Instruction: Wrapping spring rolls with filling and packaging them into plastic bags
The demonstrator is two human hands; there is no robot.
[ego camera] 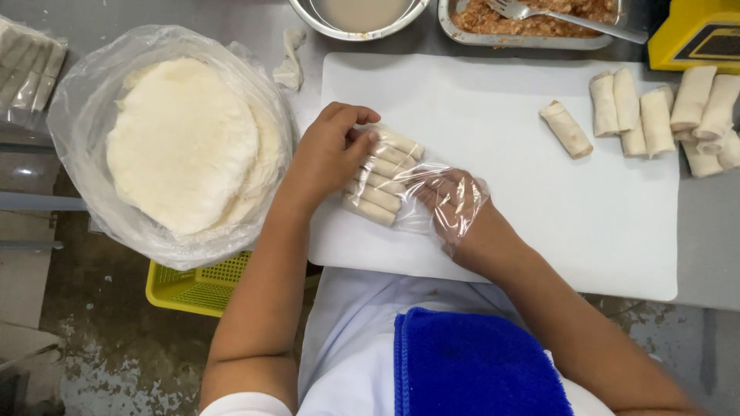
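Observation:
A row of several pale spring rolls (383, 176) lies side by side on the white cutting board (493, 231). My left hand (327, 150) presses its fingers on the left end of that row. My right hand (451, 204) is inside a clear plastic bag (432, 192) whose open end covers the right side of the rolls. A single roll (566, 129) lies loose farther right on the board. A group of several more rolls (667, 115) sits at the board's right edge.
A clear bag with a stack of round white wrappers (185, 139) sits at left. At the back are a metal bowl of pale paste (362, 15), a tray of minced filling with a fork (539, 19), and a yellow object (697, 35). A yellow basket (196, 285) is below.

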